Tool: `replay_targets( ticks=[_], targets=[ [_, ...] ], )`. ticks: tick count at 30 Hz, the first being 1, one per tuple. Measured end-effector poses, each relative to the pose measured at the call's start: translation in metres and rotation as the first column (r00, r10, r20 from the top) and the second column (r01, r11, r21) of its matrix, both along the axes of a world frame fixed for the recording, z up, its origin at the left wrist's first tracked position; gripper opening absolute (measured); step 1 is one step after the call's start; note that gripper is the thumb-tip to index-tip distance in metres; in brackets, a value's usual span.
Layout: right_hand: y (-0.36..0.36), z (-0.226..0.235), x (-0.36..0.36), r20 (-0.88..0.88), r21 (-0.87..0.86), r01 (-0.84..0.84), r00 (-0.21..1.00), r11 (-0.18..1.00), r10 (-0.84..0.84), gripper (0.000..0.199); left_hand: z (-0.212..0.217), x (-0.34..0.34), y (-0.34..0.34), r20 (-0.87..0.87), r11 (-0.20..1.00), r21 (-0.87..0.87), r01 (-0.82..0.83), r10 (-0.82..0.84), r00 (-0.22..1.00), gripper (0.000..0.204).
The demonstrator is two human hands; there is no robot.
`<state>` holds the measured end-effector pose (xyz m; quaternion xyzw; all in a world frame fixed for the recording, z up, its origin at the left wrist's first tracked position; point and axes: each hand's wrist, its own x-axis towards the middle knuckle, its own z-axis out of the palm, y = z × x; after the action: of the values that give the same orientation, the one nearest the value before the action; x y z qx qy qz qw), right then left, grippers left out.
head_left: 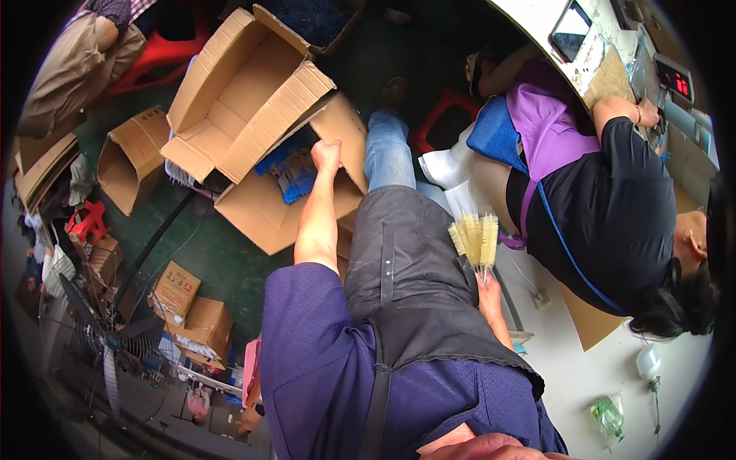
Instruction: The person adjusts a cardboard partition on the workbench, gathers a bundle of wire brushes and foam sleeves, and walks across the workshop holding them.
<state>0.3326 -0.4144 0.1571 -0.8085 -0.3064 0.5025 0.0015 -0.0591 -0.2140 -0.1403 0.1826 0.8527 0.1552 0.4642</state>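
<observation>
**Brushes in one hand, the other at the carton**

The right hand [487, 285] holds a small bunch of pale bristle brushes [475, 238] by their thin stems, its grip closed around the lower ends so the bristly heads fan upward over the dark apron [418, 268]. The left hand [327, 156] reaches far out to an open cardboard carton [257, 211] on the floor; it sits at the edge of a flap, just beside blue bundles [295, 172] lying inside. The fingers look curled, perhaps around the flap edge, though the view is too small to say whether they pinch anything.

The brushes seem light, with soft springy bristles that would crush or splay if squeezed, while the stems look stiff. The stems, below the bristles, are the sensible place to hold; a bunch this loose could slip apart if the grip slackens.

To the right another person in a purple apron [548, 115] works at a white counter [537, 23]. More empty cartons [238, 92] lie on the far left, and a fan [107, 337] stands near left.
</observation>
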Motion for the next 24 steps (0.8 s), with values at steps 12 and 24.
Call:
replay_targets(
  ticks=[12,24],
  targets=[
    [0.018,-0.016,0.002,-0.017,-0.07,-0.107,0.994,0.992,0.106,0.025,-0.029,-0.148,0.058,0.081,0.911,0.215,-0.352,0.343,0.936,0.018],
    [0.091,-0.092,-0.052,-0.139,-0.147,0.148,0.976,0.978,-0.168,0.023,0.032,-0.072,0.047,-0.248,0.836,0.544,-0.069,0.239,0.939,0.027]
  ],
)
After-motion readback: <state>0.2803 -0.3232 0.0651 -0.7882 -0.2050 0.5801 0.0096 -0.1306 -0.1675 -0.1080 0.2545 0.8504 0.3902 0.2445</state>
